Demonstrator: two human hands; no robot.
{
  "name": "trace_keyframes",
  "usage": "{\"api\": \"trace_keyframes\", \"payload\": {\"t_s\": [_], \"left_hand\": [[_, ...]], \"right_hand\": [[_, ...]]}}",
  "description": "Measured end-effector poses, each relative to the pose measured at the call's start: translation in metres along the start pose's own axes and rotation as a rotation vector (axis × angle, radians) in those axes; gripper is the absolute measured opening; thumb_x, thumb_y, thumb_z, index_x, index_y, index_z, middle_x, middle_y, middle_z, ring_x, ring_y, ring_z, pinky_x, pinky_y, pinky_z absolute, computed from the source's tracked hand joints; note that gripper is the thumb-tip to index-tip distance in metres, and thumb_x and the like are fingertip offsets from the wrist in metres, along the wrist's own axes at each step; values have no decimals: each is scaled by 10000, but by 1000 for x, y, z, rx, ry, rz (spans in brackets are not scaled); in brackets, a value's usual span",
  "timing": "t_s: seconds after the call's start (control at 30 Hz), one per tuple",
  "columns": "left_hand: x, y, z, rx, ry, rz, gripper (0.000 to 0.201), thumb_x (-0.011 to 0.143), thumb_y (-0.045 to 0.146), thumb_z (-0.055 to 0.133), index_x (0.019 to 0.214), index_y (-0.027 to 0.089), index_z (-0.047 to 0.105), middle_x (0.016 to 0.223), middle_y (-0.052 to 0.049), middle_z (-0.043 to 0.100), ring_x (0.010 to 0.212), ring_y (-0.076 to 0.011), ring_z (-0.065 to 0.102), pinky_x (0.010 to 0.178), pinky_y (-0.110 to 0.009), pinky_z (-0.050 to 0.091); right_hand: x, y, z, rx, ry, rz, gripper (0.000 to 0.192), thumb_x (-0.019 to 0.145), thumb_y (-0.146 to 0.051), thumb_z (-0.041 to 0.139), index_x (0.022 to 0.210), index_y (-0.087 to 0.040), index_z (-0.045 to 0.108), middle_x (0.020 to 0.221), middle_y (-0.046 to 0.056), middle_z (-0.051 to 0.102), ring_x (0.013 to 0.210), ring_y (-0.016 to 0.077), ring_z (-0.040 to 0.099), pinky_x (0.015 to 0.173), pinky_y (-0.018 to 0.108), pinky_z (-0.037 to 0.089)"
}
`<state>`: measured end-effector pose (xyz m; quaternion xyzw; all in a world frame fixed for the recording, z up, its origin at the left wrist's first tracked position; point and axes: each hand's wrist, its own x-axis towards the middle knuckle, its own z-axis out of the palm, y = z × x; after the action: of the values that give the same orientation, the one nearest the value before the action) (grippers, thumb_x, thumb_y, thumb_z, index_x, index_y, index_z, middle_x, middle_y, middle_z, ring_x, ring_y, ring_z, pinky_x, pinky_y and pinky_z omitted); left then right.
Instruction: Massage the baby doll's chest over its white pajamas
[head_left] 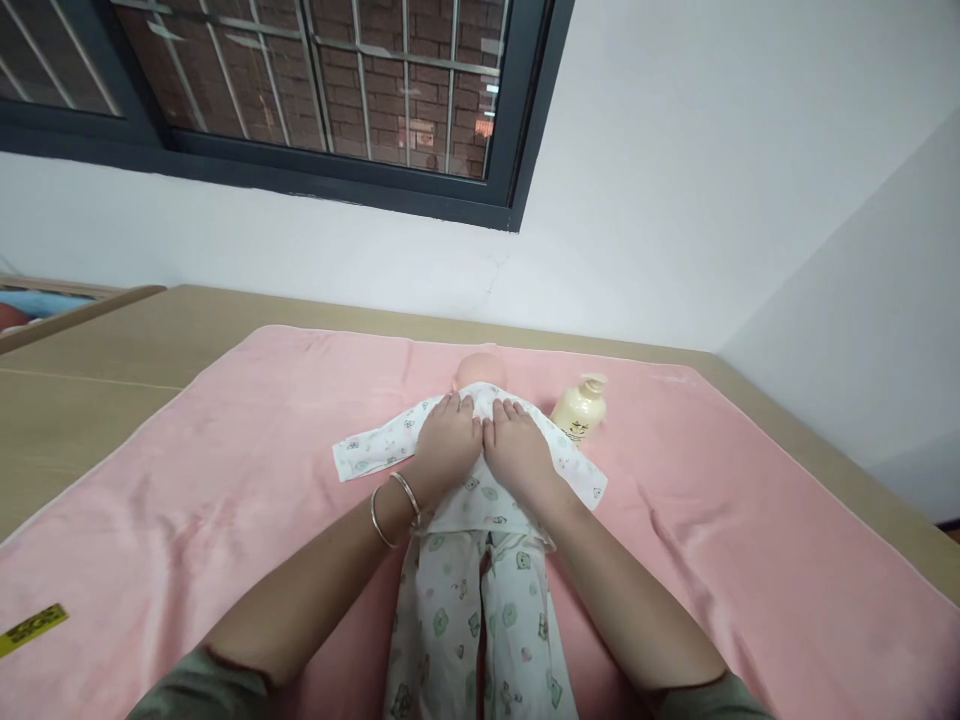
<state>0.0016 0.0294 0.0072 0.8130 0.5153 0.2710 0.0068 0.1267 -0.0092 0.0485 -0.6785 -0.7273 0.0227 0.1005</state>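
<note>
A baby doll lies on a pink blanket (285,430), its smooth round head (481,370) pointing toward the wall. It wears a white printed top (487,510) with sleeves spread to both sides, above matching printed trousers (450,600). My left hand (448,440) rests flat on the upper part of the top, fingers stretched toward the head; bangles circle that wrist. Beside it, my right hand (519,445) lies flat on the top in the same way, the two thumbs close together. Both hands press on the cloth without gripping it. The doll's hands and feet do not show.
A pale yellow pump bottle (581,408) stands on the blanket right of the doll's shoulder. Wooden tabletop (135,330) borders the blanket, with a white wall (637,200) and barred window (337,80) behind. A yellow label (34,628) lies at the lower left.
</note>
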Motion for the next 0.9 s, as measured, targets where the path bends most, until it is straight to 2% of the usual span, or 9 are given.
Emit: {"api": "trace_keyframes", "payload": {"t_s": [0.13, 0.2, 0.3, 0.37, 0.47, 0.6, 0.67, 0.8, 0.9], "left_hand": [[11, -22, -4, -62, -71, 27, 353, 975, 225, 396, 1159, 111, 675, 1288, -206, 684, 1307, -313, 583, 1135, -474, 418], [7, -18, -5, -27, -72, 43, 356, 974, 241, 419, 1164, 83, 674, 1323, -242, 658, 1333, -337, 562, 1147, -491, 402], [-8, 1, -2, 58, -31, 24, 459, 984, 264, 405, 1286, -22, 600, 1358, -336, 599, 1351, -400, 536, 1116, -536, 411], [-16, 13, -1, 87, -10, 3, 495, 973, 242, 403, 1346, -49, 548, 1351, -358, 591, 1341, -424, 538, 1080, -550, 429], [-16, 12, -1, 63, -6, 11, 451, 947, 212, 427, 1311, -3, 584, 1309, -329, 626, 1312, -414, 560, 1065, -540, 442], [-1, -8, -1, -43, -12, 51, 370, 980, 288, 417, 1192, 90, 646, 1204, -244, 690, 1244, -364, 603, 1090, -523, 438], [4, -13, 2, -83, 22, 31, 380, 985, 301, 406, 1216, 99, 630, 1230, -227, 679, 1244, -356, 592, 1095, -534, 430], [2, -5, 8, -58, 77, -73, 453, 996, 310, 387, 1336, 64, 557, 1306, -251, 632, 1275, -372, 556, 1091, -557, 413], [-3, 4, 7, -8, 59, -80, 470, 1010, 317, 365, 1351, 49, 548, 1335, -268, 615, 1308, -389, 531, 1097, -565, 397]], "right_hand": [[-10, -10, -4, -5, -18, -70, 535, 1036, -272, 323, 1477, -22, 493, 1544, 234, 478, 1478, 327, 402, 1225, 437, 276], [-4, -2, -5, 64, -20, -68, 528, 1045, -301, 317, 1472, -55, 507, 1554, 208, 478, 1480, 303, 403, 1215, 416, 297], [11, 19, -3, 165, -7, -30, 544, 1054, -362, 315, 1476, -73, 499, 1566, 181, 473, 1482, 284, 398, 1210, 410, 308], [20, 30, 0, 185, 3, -14, 560, 1053, -395, 320, 1476, -71, 493, 1564, 176, 476, 1481, 291, 393, 1213, 422, 298], [22, 31, 5, 146, 17, -8, 575, 1054, -411, 325, 1484, -62, 480, 1559, 181, 480, 1479, 317, 388, 1220, 449, 276], [8, 12, 4, 42, 23, -11, 539, 1055, -344, 320, 1460, -41, 507, 1506, 197, 538, 1437, 334, 440, 1204, 455, 287], [2, 4, 0, -5, 31, -29, 511, 1048, -300, 324, 1416, -24, 545, 1460, 213, 576, 1406, 334, 475, 1188, 435, 305], [3, 6, -7, 7, 21, -64, 432, 1040, -285, 340, 1270, -85, 647, 1314, 192, 677, 1269, 306, 586, 1123, 396, 366], [12, 19, -6, 99, 24, -63, 436, 1044, -365, 367, 1289, -115, 628, 1373, 167, 648, 1293, 288, 570, 1130, 392, 355]]}}
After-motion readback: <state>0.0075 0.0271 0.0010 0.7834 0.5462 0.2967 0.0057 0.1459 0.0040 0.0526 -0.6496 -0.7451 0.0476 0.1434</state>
